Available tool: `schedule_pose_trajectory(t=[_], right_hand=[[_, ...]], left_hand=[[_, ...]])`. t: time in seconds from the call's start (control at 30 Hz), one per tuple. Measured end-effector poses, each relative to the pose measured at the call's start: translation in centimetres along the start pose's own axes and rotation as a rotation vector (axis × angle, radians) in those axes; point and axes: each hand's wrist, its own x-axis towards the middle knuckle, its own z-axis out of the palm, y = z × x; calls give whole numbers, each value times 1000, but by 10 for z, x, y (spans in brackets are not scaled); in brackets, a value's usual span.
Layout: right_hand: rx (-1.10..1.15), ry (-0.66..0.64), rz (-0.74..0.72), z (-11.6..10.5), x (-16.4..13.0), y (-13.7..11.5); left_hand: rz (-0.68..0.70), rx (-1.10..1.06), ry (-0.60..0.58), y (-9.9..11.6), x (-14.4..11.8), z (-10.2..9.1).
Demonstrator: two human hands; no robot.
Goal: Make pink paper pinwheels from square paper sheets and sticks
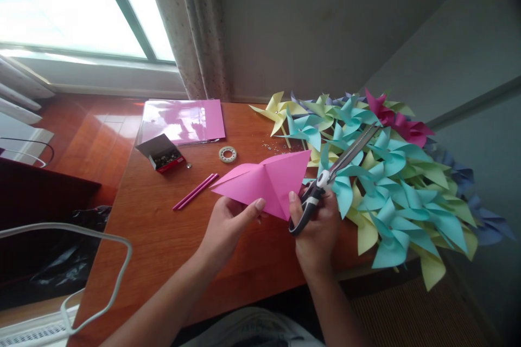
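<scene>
A folded sheet of pink paper (pixel 260 181), creased down its middle, is held up between both hands above the table. My left hand (pixel 234 222) pinches its lower left edge, thumb on top and fingers underneath. With its thumb, my right hand (pixel 317 227) grips the lower right part of the paper. The same hand carries a pair of scissors (pixel 315 198) with black and white handles, the blades pointing up to the right. Past the paper lies a roll of tape (pixel 227 154). Two pink sticks (pixel 195 192) rest left of it.
A pile of paper pinwheels (pixel 391 227) covers the table's right side. Behind on the left are pink sheets in a clear sleeve (pixel 183 119) and an opened small box of pins (pixel 163 157). Loose pins (pixel 277 147) lie scattered mid-table. A white cable (pixel 126 260) loops at left.
</scene>
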Motion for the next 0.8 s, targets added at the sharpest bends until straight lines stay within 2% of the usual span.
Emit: schedule_pose_trajectory(t=[0.2, 0.37, 0.47, 0.6, 0.7, 0.8], right_hand=[[-47, -24, -14, 3, -5, -1], [19, -95, 27, -7, -6, -3], [95, -208, 85, -25, -8, -3], [253, -462, 291, -58, -13, 4], [272, -586, 382, -83, -20, 9], [164, -697, 537, -103, -29, 11]], left_hand=[[-5, 127, 65, 1, 0, 4], [9, 89, 95, 4, 1, 3], [15, 78, 113, 4, 1, 0], [27, 85, 132, 6, 1, -5], [39, 44, 140, 7, 1, -6], [52, 13, 141, 9, 1, -7]])
